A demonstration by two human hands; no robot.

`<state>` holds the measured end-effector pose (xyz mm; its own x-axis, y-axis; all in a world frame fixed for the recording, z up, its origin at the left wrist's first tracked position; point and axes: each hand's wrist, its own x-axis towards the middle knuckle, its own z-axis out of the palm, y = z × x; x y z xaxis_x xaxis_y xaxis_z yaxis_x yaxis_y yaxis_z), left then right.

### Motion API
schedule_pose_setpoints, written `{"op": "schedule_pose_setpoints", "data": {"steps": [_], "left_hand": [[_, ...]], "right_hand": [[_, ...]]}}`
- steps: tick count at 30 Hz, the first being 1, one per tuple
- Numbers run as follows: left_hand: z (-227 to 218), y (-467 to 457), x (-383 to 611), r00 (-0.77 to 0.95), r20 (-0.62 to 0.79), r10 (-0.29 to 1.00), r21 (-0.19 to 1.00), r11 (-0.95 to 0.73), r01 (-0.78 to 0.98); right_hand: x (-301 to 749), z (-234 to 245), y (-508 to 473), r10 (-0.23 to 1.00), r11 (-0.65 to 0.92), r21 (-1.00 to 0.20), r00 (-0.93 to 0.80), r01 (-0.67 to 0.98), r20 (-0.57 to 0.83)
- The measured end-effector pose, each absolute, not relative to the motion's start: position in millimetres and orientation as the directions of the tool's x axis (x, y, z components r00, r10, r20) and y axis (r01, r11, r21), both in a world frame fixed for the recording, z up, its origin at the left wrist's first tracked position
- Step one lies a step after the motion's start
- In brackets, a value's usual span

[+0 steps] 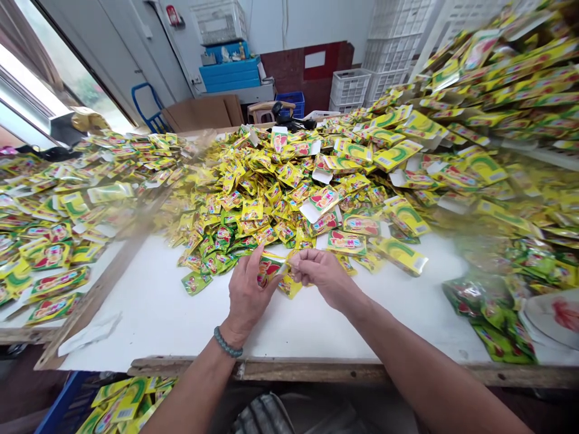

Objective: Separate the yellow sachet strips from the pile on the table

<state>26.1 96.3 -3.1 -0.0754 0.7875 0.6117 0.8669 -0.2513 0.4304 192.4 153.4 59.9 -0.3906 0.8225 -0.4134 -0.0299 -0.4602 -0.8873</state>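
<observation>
My left hand (248,283), with a bead bracelet on its wrist, is wrapped around a small candy box (268,269) printed in green, yellow and red. At the box's right end my right hand (319,269) closes in a pinch; whether a flap or a small packet is in those fingertips is hidden. Just beyond both hands lies a heap of small shiny yellow sachets (252,209), with green sachets (217,260) along its near left side. A single green sachet (196,282) rests left of my left hand. Loose yellow candy boxes (346,242) lie right of the heap.
More boxes pile high at the right (497,102) and spread over the left table section (54,253), behind a wooden strip (108,283). Green sachets (502,331) sit by a bowl (554,316) at right. A blue crate (67,404) of boxes stands below the wooden table edge (316,369).
</observation>
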Motion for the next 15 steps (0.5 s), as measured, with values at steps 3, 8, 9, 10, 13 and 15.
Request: {"op": "schedule_pose_setpoints", "data": {"steps": [3, 8, 9, 10, 13, 15], "left_hand": [[-2, 95, 24, -0.079, 0.583, 0.809, 0.464, -0.251, 0.850], [0, 94, 23, -0.025, 0.497, 0.868, 0.561, -0.299, 0.772], [0, 93, 23, -0.020, 0.485, 0.874, 0.580, -0.305, 0.755], [1, 93, 23, -0.016, 0.477, 0.879, 0.594, -0.309, 0.743], [2, 92, 22, -0.009, 0.461, 0.887, 0.595, -0.302, 0.745], [2, 92, 21, 0.012, 0.454, 0.891, 0.565, -0.298, 0.769]], "right_hand": [[199, 62, 156, 0.916, -0.122, -0.981, -0.364, 0.148, -0.169], [209, 65, 159, 0.812, 0.476, -0.809, -0.526, 0.344, 0.253], [210, 65, 159, 0.781, 0.520, -0.783, -0.560, 0.340, 0.275], [210, 64, 159, 0.762, 0.540, -0.772, -0.584, 0.336, 0.279], [208, 61, 159, 0.789, 0.440, -0.825, -0.592, 0.354, 0.167], [207, 60, 159, 0.822, 0.232, -0.910, -0.569, 0.345, -0.006]]}}
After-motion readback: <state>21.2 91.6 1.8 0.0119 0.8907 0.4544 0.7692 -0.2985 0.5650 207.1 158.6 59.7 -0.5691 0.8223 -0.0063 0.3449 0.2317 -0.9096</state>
